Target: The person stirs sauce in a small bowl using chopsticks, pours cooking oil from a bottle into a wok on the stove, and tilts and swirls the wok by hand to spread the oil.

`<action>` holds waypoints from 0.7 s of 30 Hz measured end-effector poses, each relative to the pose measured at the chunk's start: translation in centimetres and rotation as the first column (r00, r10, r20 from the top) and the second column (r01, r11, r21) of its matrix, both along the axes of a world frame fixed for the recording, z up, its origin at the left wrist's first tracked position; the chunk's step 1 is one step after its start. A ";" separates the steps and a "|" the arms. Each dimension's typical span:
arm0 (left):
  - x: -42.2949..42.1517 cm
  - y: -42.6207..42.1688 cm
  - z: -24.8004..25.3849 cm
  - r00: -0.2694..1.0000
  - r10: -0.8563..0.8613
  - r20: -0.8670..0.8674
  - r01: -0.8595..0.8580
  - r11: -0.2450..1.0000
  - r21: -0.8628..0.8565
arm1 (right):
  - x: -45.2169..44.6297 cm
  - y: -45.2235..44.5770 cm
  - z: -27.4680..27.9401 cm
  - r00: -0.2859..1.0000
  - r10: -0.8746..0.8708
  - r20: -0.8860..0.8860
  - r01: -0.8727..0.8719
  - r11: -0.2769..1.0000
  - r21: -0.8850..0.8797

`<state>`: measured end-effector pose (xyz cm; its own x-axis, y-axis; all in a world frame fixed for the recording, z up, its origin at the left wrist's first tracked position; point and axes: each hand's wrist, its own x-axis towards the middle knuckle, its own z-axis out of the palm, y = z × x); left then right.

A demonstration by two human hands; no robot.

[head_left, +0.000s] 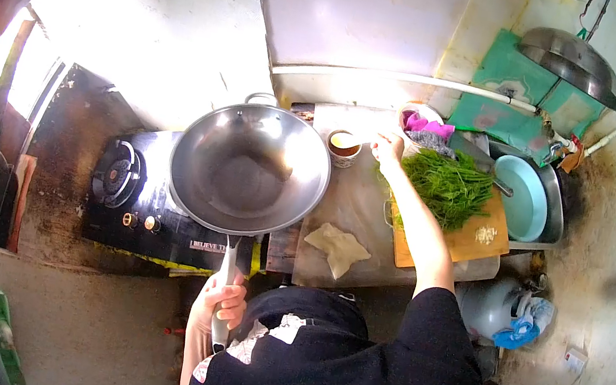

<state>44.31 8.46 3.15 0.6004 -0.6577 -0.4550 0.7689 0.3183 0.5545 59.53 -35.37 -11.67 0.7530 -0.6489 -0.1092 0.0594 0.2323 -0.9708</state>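
My left hand (pixel 220 299) is wrapped around the light grey handle of a large steel wok (pixel 243 170), which sits over the right side of the stove. A faint sheen shows on the wok's bare inside. My right hand (pixel 387 148) reaches across the counter, fingers closed on a pale spoon (pixel 344 140). The spoon's bowl is at the mouth of a small patterned cup (pixel 342 158) holding brown liquid. To the right of that hand, a heap of feathery green herbs (pixel 450 184) lies on a wooden cutting board (pixel 448 251), with chopped white bits (pixel 486 235) near the board's corner.
A crumpled beige cloth (pixel 337 250) lies on the counter (pixel 311 274). On the left is the black gas stove (pixel 139 190). A light blue basin (pixel 521 196) stands in the sink (pixel 555 207), a bowl with purple cloth (pixel 423 124) behind the herbs. A grey gas cylinder (pixel 490 306) stands below.
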 end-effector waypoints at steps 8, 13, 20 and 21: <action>0.6 -0.1 -0.5 1.000 -0.030 0.011 0.029 0.999 0.030 | 0.8 -0.3 1.6 1.000 -0.008 0.021 0.009 0.998 -0.057; 0.7 -0.2 -0.6 0.999 -0.015 0.031 0.015 1.000 -0.008 | 0.5 1.6 5.3 0.988 0.149 0.047 -0.139 0.975 -0.175; 0.7 0.5 -1.4 0.998 -0.033 0.054 0.037 0.997 -0.074 | 0.5 7.8 6.7 0.983 0.178 -0.042 -0.138 0.575 -0.807; 0.8 0.6 -1.4 0.998 -0.033 0.054 0.037 0.996 -0.078 | -0.3 9.2 8.0 0.984 0.179 -0.004 -0.084 0.441 -0.894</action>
<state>45.06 9.07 1.77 0.5983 -0.7112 -0.3690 0.7507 0.3365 0.5686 59.20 -26.15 -3.63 0.8124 -0.2471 0.5282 0.1930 -0.7408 -0.6434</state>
